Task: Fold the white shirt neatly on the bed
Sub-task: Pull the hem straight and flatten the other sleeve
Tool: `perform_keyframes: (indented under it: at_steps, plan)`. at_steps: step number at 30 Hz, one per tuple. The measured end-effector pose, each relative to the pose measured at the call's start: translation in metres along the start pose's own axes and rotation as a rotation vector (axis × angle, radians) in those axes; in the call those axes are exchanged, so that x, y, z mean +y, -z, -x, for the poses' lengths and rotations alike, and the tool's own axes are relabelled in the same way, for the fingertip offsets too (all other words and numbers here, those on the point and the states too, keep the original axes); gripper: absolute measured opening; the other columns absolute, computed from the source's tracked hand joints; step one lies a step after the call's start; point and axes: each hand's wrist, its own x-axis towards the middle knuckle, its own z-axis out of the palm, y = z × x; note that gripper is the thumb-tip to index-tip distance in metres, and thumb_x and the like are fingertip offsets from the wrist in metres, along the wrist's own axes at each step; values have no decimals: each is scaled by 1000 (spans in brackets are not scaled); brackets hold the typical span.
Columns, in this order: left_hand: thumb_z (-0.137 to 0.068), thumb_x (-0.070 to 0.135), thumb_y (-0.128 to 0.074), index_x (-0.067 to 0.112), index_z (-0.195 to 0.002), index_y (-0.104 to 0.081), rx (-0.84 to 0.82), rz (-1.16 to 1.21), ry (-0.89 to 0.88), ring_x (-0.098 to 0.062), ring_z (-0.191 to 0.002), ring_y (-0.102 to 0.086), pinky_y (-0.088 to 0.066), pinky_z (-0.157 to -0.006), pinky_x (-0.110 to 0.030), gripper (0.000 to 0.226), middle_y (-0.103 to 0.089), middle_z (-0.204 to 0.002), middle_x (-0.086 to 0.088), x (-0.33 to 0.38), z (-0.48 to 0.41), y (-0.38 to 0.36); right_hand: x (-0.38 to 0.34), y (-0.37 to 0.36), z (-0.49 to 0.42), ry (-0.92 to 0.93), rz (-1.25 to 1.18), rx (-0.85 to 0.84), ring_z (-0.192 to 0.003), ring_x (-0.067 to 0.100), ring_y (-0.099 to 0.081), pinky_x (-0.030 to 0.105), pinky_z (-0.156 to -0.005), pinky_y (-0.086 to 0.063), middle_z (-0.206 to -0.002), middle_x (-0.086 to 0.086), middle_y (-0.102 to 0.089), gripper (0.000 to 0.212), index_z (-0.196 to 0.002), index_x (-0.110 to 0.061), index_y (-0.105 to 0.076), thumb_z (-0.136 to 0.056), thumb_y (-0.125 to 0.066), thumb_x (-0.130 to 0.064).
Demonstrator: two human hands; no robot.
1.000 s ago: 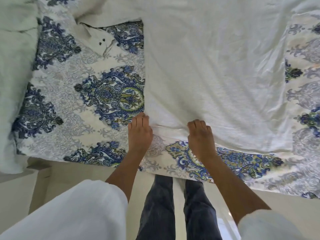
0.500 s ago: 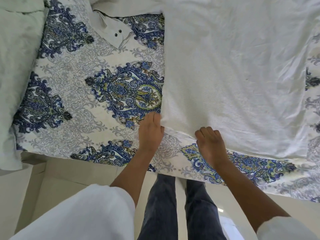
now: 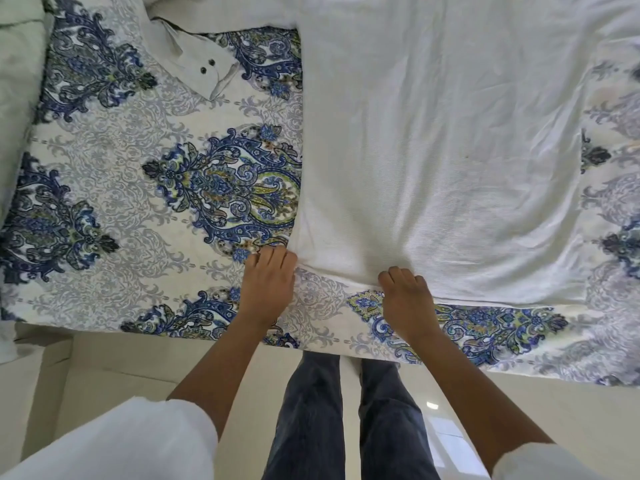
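Observation:
The white shirt (image 3: 433, 150) lies spread flat over the right half of the bed, its near hem running along the bed's front edge. A sleeve cuff with two dark buttons (image 3: 204, 65) lies out to the left at the back. My left hand (image 3: 268, 287) sits at the shirt's near left corner, fingers curled onto the hem there. My right hand (image 3: 407, 299) is a little further right on the same hem, fingers curled over the cloth's edge. The fingertips of both hands are hidden.
The bedsheet (image 3: 104, 202) is white with blue floral medallions, bare to the left of the shirt. A pale crumpled blanket (image 3: 17, 98) lies along the left side. The bed's front edge (image 3: 207, 337) meets a glossy pale floor (image 3: 121, 368) where my legs stand.
The fingers of both hands lay flat on the hem a second ago; now they are curled onto it. The view has shifted slightly left and closer.

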Motion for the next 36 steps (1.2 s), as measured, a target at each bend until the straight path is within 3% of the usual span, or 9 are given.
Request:
perform_keyframes:
  at_steps: [5,10,14,17,24,27,30,33,36]
  plan:
    - [-88,34,-47,5,-93,-55,-82,345,275,-27,-80,-53,-41,-63,-33,31,-56,-93,-12,17,-20,15,15,0,13,10,-17,-42,-54,23,-54,25,-51,-41,-64,3,-54,27,-70,-11,-57,-45,-64,-4]
    - [-96,15,-46,3,-100,-53,-246,606,696,-26,-73,-53,-39,-60,-34,14,-58,-86,-11,26,-35,11,33,23,10,-185,-364,-303,-84,24,-58,28,-71,-43,-88,5,-63,18,-92,-10,-61,-92,-50,-24]
    - [-94,12,-45,3,-101,-57,-292,692,911,-30,-79,-57,-49,-68,-42,17,-63,-95,-15,26,-41,22,64,33,-3,-642,-703,107,-80,28,-56,30,-65,-40,-84,10,-61,23,-84,-7,-58,-93,-43,-21]
    - [-86,23,-57,-2,-116,-49,-170,318,778,-38,-108,-49,-43,-86,-49,40,-51,-120,-23,50,-62,33,78,21,-18,-605,-542,360,-96,33,-53,38,-80,-47,-100,14,-61,36,-96,-3,-62,-85,-35,-24]
    - [-97,41,-25,9,-149,-8,-258,160,-166,-24,-145,2,-14,-117,-47,63,-5,-157,-12,102,-90,-17,120,-20,-34,-230,-144,136,-140,24,-29,47,-111,-24,-152,6,-31,57,-145,-14,-30,-95,-30,-42]
    - [-96,45,-17,12,-149,-4,-238,114,-73,-21,-145,7,0,-118,-44,64,0,-157,-8,100,-75,-26,173,-24,-13,-477,-119,132,-143,22,-21,42,-114,-12,-155,1,-23,58,-147,-20,-25,-96,-20,-48]
    - [-94,43,-22,5,-148,-8,-217,140,-9,-29,-144,-10,-10,-115,-47,67,-11,-156,-14,121,-69,-16,193,-12,-8,-695,-249,179,-142,27,-24,44,-113,-17,-152,10,-29,61,-143,-11,-34,-93,-22,-43]
    - [-94,39,-27,8,-147,-18,-237,136,-212,-27,-142,-19,-20,-114,-48,62,-20,-154,-11,149,-72,-11,196,-5,-4,-534,-231,182,-132,31,-40,40,-106,-26,-144,13,-42,51,-135,-11,-48,-92,-32,-33]
    - [-93,40,-23,15,-148,-18,-272,66,-230,-25,-143,-20,-23,-113,-51,60,-19,-155,-6,152,-88,-16,225,-4,17,-446,-152,73,-142,22,-24,39,-111,-17,-153,0,-28,54,-145,-22,-33,-95,-24,-39]
